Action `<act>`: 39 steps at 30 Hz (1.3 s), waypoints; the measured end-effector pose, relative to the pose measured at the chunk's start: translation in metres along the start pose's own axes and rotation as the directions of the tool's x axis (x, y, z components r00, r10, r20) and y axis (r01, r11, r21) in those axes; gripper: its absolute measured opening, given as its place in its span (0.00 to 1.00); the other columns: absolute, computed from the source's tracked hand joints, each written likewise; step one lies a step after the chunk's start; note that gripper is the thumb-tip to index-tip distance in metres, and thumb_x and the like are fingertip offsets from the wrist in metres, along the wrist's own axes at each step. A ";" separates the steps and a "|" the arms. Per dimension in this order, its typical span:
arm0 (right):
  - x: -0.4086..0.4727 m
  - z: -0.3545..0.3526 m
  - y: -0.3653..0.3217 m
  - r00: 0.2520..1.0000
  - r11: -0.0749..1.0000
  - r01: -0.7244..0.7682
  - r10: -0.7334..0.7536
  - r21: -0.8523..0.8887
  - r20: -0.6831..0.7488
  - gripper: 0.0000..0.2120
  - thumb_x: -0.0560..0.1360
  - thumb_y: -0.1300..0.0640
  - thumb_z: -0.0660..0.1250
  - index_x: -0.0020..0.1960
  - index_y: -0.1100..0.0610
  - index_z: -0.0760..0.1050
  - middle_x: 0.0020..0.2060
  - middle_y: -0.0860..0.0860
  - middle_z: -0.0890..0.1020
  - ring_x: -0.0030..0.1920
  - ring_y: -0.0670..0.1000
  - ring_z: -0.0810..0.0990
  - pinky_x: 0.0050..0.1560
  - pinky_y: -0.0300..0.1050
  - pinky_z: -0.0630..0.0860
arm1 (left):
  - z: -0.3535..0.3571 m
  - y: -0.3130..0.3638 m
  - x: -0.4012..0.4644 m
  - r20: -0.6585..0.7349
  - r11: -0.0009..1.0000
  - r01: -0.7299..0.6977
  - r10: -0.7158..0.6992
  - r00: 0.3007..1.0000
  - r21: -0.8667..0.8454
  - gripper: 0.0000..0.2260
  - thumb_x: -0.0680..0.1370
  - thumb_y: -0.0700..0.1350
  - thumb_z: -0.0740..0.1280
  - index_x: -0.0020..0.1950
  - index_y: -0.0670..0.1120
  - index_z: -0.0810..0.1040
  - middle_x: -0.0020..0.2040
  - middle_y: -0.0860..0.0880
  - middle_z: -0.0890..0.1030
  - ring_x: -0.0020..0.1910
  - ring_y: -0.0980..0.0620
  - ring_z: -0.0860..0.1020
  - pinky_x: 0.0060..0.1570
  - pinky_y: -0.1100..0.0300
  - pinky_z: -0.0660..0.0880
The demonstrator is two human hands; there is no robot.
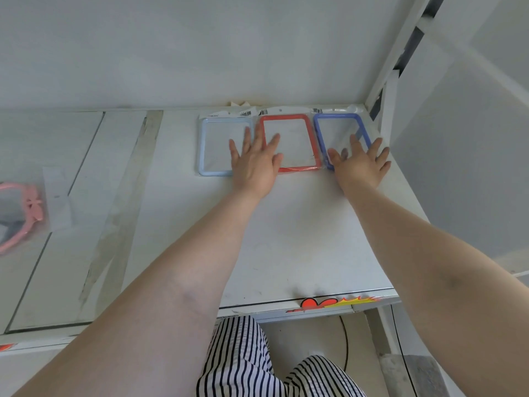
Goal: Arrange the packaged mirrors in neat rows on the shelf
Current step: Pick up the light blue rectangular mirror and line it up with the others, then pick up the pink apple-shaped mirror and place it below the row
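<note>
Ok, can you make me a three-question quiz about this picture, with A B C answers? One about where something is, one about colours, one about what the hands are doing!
1. Where is the red mirror?
A. between the two blue ones
B. far left
C. on the floor

2. What colour is the mirror lying apart at the left?
A. green
B. pink
C. black

3. How are the hands?
A. fists
B. flat, fingers spread
C. gripping a box

Answers:
1 A: it lies between the light blue mirror and the dark blue mirror.
2 B: its frame is pink.
3 B: left hand and right hand lie flat on the mirrors.

pale blue mirror [213, 147], red mirror [289, 138], violet-blue mirror [333, 133], white shelf [286, 239]
</note>
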State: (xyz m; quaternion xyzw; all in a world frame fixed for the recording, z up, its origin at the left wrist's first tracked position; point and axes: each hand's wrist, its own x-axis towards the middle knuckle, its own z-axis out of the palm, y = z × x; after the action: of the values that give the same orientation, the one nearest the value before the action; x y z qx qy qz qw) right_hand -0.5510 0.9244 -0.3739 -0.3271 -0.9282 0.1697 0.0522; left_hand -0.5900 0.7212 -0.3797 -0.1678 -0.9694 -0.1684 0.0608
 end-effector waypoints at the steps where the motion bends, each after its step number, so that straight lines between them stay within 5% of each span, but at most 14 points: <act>1: -0.001 -0.001 -0.001 1.000 1.000 0.015 -0.015 0.001 -0.005 0.34 0.76 0.32 0.53 0.77 0.43 0.51 0.79 0.56 0.45 0.78 0.61 0.42 0.76 0.60 0.43 | -0.001 -0.003 0.002 -0.006 0.996 0.080 -0.080 0.997 0.034 0.23 0.82 0.55 0.50 0.77 0.53 0.55 0.80 0.45 0.48 0.79 0.42 0.45 0.73 0.38 0.40; 4: -0.001 -0.001 -0.003 0.999 0.999 0.038 -0.038 0.000 0.038 0.33 0.76 0.32 0.53 0.77 0.43 0.53 0.79 0.56 0.47 0.78 0.61 0.43 0.76 0.60 0.43 | -0.001 -0.011 0.006 0.090 0.970 0.237 -0.241 0.966 0.050 0.26 0.82 0.57 0.46 0.79 0.49 0.48 0.80 0.44 0.46 0.78 0.39 0.43 0.74 0.38 0.40; 10: 0.002 0.008 -0.004 0.997 0.997 0.044 -0.041 -0.057 0.066 0.32 0.74 0.30 0.53 0.73 0.44 0.61 0.78 0.58 0.50 0.78 0.63 0.44 0.76 0.62 0.44 | 0.004 -0.017 0.005 0.153 0.976 0.200 -0.211 0.966 0.084 0.25 0.83 0.55 0.46 0.79 0.48 0.49 0.80 0.46 0.49 0.78 0.40 0.44 0.74 0.38 0.41; 15: -0.005 -0.003 -0.008 0.999 1.000 0.030 -0.030 -0.007 0.035 0.32 0.76 0.32 0.53 0.76 0.45 0.57 0.78 0.56 0.50 0.78 0.61 0.45 0.76 0.60 0.43 | -0.007 -0.013 0.001 0.129 0.975 0.215 -0.221 0.967 0.062 0.26 0.83 0.55 0.47 0.78 0.46 0.50 0.80 0.43 0.49 0.78 0.40 0.45 0.75 0.40 0.41; 19: -0.030 -0.023 -0.019 0.995 0.982 0.102 -0.100 0.159 -0.020 0.28 0.77 0.40 0.61 0.74 0.48 0.62 0.74 0.55 0.65 0.74 0.60 0.60 0.72 0.57 0.60 | -0.038 -0.003 -0.018 0.061 0.981 0.193 -0.195 0.979 0.030 0.22 0.82 0.50 0.54 0.74 0.42 0.62 0.75 0.40 0.63 0.75 0.41 0.60 0.74 0.46 0.53; 22: -0.070 -0.040 -0.033 0.973 0.918 0.196 -0.225 0.344 0.046 0.25 0.76 0.47 0.66 0.70 0.52 0.67 0.66 0.54 0.73 0.67 0.57 0.70 0.65 0.54 0.72 | -0.073 0.003 -0.050 0.087 0.983 0.182 -0.183 0.979 0.017 0.19 0.78 0.45 0.60 0.69 0.42 0.70 0.65 0.41 0.74 0.64 0.40 0.73 0.63 0.50 0.67; 30: -0.210 -0.060 -0.069 0.745 0.802 0.505 -0.592 0.319 0.309 0.23 0.74 0.48 0.69 0.67 0.50 0.72 0.61 0.53 0.77 0.65 0.54 0.72 0.59 0.48 0.73 | -0.165 -0.029 -0.196 0.165 0.925 0.369 -0.380 0.910 0.095 0.24 0.77 0.47 0.63 0.72 0.47 0.67 0.65 0.42 0.74 0.63 0.42 0.75 0.62 0.53 0.70; 34: -0.273 -0.063 -0.091 0.569 0.668 0.670 -0.742 0.324 0.353 0.23 0.74 0.50 0.68 0.68 0.49 0.70 0.61 0.50 0.76 0.65 0.52 0.71 0.59 0.48 0.73 | -0.197 -0.059 -0.264 0.143 0.875 0.477 -0.484 0.863 0.082 0.23 0.77 0.47 0.63 0.72 0.48 0.68 0.66 0.43 0.74 0.63 0.42 0.75 0.61 0.53 0.69; 39: -0.346 -0.058 -0.118 0.448 0.565 0.769 -0.810 0.299 0.378 0.24 0.74 0.49 0.68 0.69 0.49 0.70 0.62 0.50 0.76 0.65 0.53 0.71 0.60 0.48 0.72 | -0.220 -0.096 -0.337 0.143 0.866 0.492 -0.500 0.854 0.091 0.24 0.76 0.47 0.64 0.72 0.49 0.68 0.66 0.44 0.74 0.62 0.42 0.75 0.60 0.53 0.70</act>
State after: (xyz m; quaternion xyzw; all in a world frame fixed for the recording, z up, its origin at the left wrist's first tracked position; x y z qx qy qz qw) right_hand -0.3383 0.6381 -0.2731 0.1970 -0.9465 0.2392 -0.0906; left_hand -0.2943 0.4570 -0.2615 0.0761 -0.9855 -0.1393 -0.0594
